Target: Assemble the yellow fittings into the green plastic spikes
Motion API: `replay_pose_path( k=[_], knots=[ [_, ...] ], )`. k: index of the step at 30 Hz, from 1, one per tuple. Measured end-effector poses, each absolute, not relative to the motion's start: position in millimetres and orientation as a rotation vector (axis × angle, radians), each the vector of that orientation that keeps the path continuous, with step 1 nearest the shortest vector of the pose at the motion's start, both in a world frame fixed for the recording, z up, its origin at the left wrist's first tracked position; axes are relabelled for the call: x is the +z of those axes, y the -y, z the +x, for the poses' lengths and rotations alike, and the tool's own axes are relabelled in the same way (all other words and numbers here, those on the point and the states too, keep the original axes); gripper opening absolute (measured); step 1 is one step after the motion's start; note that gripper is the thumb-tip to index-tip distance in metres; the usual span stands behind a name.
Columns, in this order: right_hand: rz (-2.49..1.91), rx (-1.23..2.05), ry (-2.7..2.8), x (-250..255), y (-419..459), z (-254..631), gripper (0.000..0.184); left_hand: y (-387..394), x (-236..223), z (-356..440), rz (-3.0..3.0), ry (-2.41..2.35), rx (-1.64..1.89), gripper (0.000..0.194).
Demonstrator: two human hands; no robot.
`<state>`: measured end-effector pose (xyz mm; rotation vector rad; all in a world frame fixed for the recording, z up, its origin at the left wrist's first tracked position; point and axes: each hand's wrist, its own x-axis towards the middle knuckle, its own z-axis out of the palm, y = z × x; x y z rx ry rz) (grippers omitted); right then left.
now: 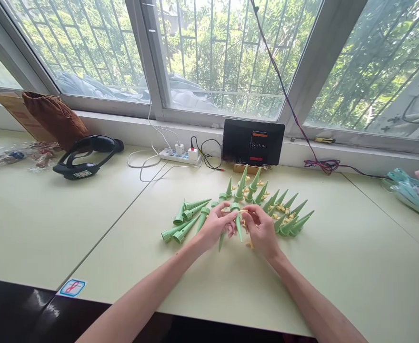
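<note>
Between my fingers is a green plastic watering spike (pixel 238 225), its round cap up and its point down. My left hand (pixel 216 224) grips the spike from the left. On the other side, my right hand (pixel 261 228) pinches a small yellow valve piece (pixel 244 211) against the side of the spike, just under the cap. Another yellow piece (pixel 250 244) lies by my right fingers. Several loose green spikes (pixel 190 214) lie to the left. Behind and to the right stand several upright green spikes (pixel 255 183) with yellow pieces on them.
A tablet (pixel 231 143) leans at the back with a phone (pixel 258 147) showing a timer. Left of it are a power strip (pixel 181 156) with cables and a black headset (pixel 88 157). A brown pouch (pixel 54 119) sits far left; plastic bags (pixel 411 190) lie far right.
</note>
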<state>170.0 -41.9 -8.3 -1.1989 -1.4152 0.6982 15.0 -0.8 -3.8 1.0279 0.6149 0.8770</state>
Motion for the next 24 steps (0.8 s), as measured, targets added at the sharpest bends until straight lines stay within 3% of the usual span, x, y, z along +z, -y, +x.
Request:
replay_pose_path(
  k=[15, 24],
  knots=[
    [-1.142, 0.714, 1.457, -8, 42, 171, 0.022, -4, -3, 5, 1.147, -0.594, 0.831, 0.046],
    [-1.248, 0.556, 1.404, -14, 41, 171, 0.040, 7, 3, 11, 1.313, -0.630, 0.843, 0.042]
  ],
)
